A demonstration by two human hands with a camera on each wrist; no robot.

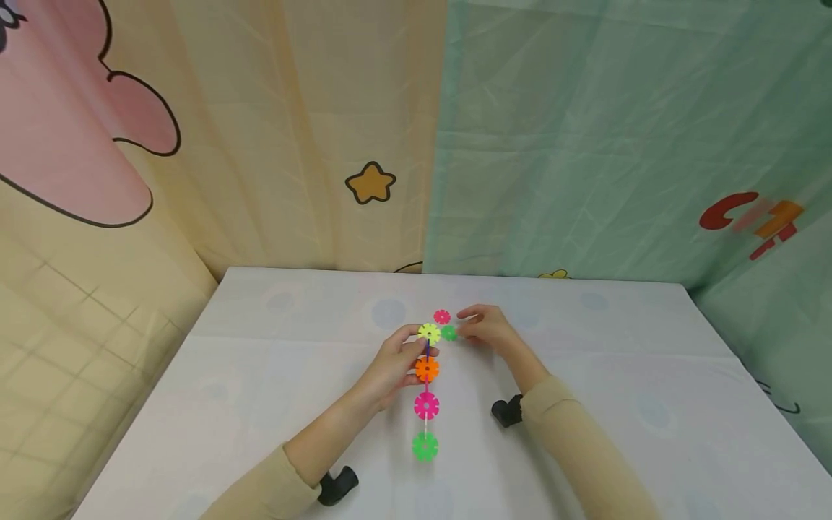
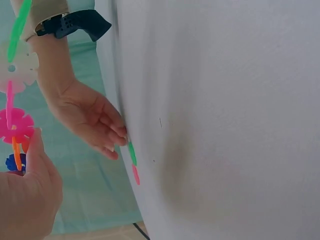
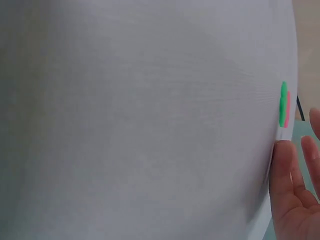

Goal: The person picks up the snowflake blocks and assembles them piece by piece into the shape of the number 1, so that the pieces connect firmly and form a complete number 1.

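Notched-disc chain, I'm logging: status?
Left hand gripping notched-disc chain. Right hand appears empty, beside loose green disc. Loose pink disc beyond; nothing blocking.

Head view bright, light soft and even, faint diffuse shadow on table [image 1: 260, 390] left of right sleeve [image 1: 578, 448]; wrist views greyer, dimmer, table edge bowed in right one, blurry shadow patch in left.
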